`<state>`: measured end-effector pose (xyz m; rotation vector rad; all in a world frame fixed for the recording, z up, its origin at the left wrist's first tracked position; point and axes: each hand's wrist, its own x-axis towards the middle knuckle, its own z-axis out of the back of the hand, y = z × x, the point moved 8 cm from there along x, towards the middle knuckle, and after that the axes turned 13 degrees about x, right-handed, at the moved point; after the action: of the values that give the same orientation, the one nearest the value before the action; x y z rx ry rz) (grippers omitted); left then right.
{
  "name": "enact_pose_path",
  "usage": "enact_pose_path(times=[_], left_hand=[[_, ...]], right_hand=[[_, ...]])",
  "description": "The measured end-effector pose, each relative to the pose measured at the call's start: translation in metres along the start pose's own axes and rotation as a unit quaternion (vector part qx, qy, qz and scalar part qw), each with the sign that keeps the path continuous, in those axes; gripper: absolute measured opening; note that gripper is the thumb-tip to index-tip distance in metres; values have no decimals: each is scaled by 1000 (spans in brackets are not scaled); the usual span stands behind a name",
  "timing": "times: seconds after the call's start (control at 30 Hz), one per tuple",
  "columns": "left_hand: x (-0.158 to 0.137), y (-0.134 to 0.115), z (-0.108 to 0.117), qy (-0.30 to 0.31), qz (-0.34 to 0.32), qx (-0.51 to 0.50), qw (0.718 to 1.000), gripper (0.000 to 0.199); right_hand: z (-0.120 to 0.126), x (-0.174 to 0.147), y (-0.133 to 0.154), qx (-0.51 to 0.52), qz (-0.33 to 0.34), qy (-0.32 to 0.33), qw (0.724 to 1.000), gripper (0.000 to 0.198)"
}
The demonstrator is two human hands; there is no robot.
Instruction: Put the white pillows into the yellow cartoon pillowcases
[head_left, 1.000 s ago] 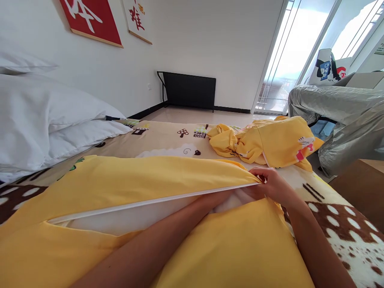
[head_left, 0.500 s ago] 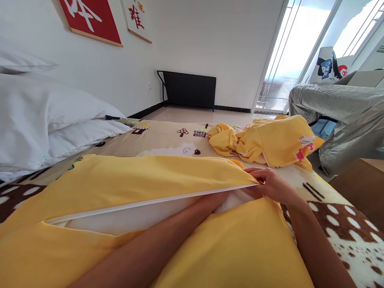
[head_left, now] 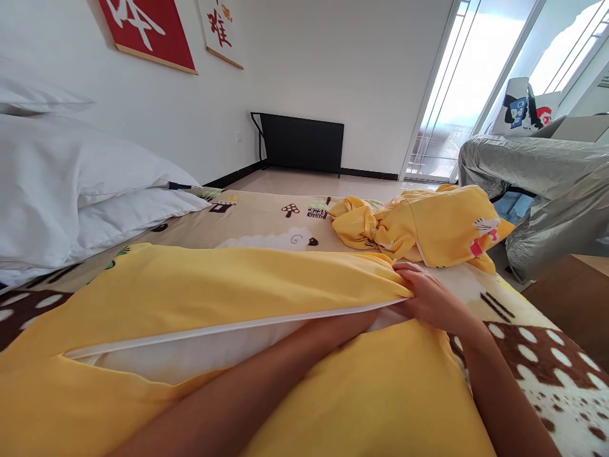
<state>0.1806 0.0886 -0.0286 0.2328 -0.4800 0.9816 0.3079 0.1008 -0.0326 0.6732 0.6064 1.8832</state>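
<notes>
Right hand (head_left: 428, 299) closed on yellow cover (head_left: 228, 279), right edge; left hand (head_left: 356, 324) inside, grip hidden.

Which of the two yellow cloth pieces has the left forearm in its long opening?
The near yellow cover, spread out in front, its slit edged white along the far side. The far yellow cloth lies bunched beyond the right hand.
</notes>
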Motion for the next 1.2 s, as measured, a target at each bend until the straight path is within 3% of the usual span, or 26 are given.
enact_pose_path(times=[0.1, 0.17, 0.23, 0.27, 0.33, 0.43, 0.5, 0.57, 0.63, 0.73, 0.83, 0.93, 1.07, 1.2], left_hand=[[-12, -18, 16, 51, -67, -30, 996, 33], [-21, -29, 24, 134, -92, -53, 985, 30], [-29, -43, 32, 200, -136, -66, 968, 25], [-32, -51, 38, 202, -165, -69, 963, 23], [-32, -64, 54, 130, -221, -68, 964, 21], [-33, -69, 77, -46, -251, -37, 966, 20], [-38, -71, 89, -147, -267, 17, 952, 18], [-40, -72, 94, -195, -276, 75, 938, 17], [-34, -67, 88, -166, -258, 113, 945, 23], [-17, -48, 56, 6, -192, 108, 976, 30], [-12, -36, 22, 148, -156, 80, 973, 17], [-10, -40, 13, 155, -166, 107, 968, 17], [-12, -49, 14, 153, -176, 120, 965, 17], [-13, -55, 18, 156, -188, 113, 963, 19]], right_hand=[[4, 0, -8, 6, -17, 5, 1000, 48], [11, -1, -11, 35, -5, 7, 999, 56], [18, -1, -14, 84, 18, 21, 996, 58], [21, -1, -14, 113, 32, 27, 993, 57], [26, 0, -15, 163, 57, 28, 985, 53], [30, 3, -19, 187, 61, 4, 980, 54], [28, 5, -23, 184, 49, -5, 982, 52], [27, 6, -29, 189, 34, -18, 981, 50], [27, 8, -39, 213, 17, -30, 977, 47], [24, 14, -62, 302, -21, -37, 952, 38], [16, 23, -89, 405, -72, -61, 909, 26], [6, 30, -104, 423, -109, -68, 897, 22], [-2, 35, -101, 397, -99, -44, 911, 23], [-1, 38, -100, 332, -104, -70, 935, 20]])
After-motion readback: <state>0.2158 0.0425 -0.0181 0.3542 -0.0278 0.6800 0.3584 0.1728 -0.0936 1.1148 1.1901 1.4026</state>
